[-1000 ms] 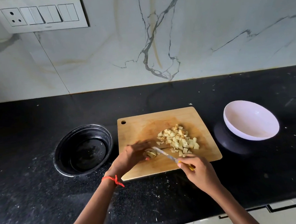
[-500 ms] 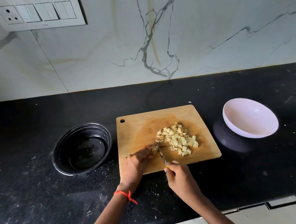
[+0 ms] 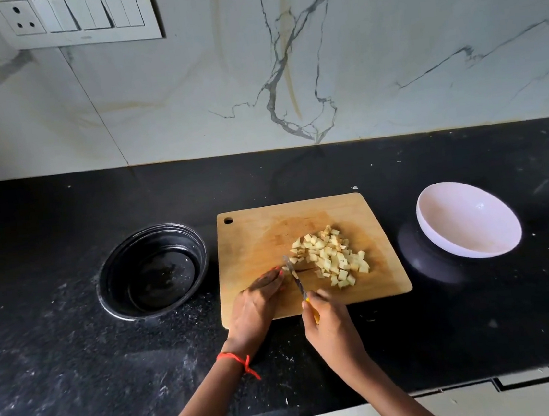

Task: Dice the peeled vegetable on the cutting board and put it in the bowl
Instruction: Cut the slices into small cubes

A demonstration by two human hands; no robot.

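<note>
Head view: the left hand [image 3: 256,306] lies on the near part of the cutting board [image 3: 262,236]. Its fingers are stretched fairly flat, the tips pressing on what seems a last small uncut scrap, mostly hidden beneath them. The right hand [image 3: 333,330] is curled round the yellow handle of a knife [image 3: 294,275]. The blade runs straight away from that hand up the board, just beside the left fingertips. The pile of diced vegetable [image 3: 332,259] lies just past the blade, ahead and to the right of the right hand. On the table [image 3: 79,364] a white bowl [image 3: 471,221] stands well to the right of the right hand, and a black bowl [image 3: 151,271] sits left of the left hand; which is meant I cannot tell. I judge the dicing nearly done, with the coming cut falling crosswise close to the left hand's fingers
</note>
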